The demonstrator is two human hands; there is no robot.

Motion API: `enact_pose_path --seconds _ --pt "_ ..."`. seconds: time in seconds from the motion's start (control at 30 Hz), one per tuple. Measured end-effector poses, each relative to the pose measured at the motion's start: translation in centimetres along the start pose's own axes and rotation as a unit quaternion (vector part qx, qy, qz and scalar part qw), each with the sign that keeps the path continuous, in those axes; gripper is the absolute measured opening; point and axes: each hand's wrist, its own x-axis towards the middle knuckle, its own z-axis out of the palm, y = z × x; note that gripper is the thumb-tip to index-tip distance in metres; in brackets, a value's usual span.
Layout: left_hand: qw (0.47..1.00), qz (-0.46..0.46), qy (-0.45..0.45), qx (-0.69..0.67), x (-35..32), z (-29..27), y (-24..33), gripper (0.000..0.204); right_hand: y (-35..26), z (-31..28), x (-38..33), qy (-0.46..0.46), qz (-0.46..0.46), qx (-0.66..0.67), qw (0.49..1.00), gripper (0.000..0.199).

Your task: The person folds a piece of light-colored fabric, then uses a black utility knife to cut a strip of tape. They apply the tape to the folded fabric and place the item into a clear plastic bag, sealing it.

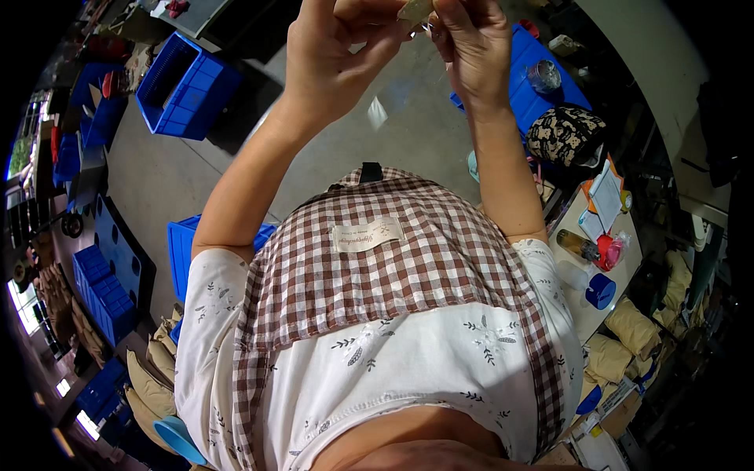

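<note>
Both hands are raised close together at the top edge of the view. Between their fingertips is a small, flat, olive-tan piece (415, 11), partly cut off by the frame, so its kind is unclear. My left hand (334, 59) pinches it from one side with thumb and fingers. On the other side, the thumb and bent fingers of my right hand (477, 55) close in on a small shiny bit (426, 28) just below the piece. Fingers hide much of both.
A blue crate (184, 86) stands on the floor at the far left. On the right are a blue surface with a clear round container (543, 77), a black patterned bag (567, 135), and a table (577, 302) bearing jars and a blue lid (600, 290). Stuffed beige sacks (632, 328) lie beside it.
</note>
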Motion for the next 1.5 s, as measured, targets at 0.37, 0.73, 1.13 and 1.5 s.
enact_pose_path --seconds 0.37,0.73,1.13,1.5 --pt "0.994 -0.082 0.051 0.048 0.9 0.7 2.1 0.051 0.8 -0.6 0.4 -0.062 -0.093 -0.099 0.989 0.019" --pt "0.978 -0.071 0.078 0.179 1.7 1.2 3.5 0.048 -2.9 0.0 0.1 -0.066 -0.047 -0.081 0.993 0.025" --pt "0.98 -0.189 -0.04 -0.043 2.7 -1.3 3.8 0.041 -3.0 -0.9 0.5 -0.075 -0.035 -0.167 0.982 0.019" --pt "0.961 -0.256 -0.062 0.09 4.3 -1.7 4.6 0.029 -3.9 -0.6 1.7 -0.154 -0.216 -0.385 0.884 0.022"
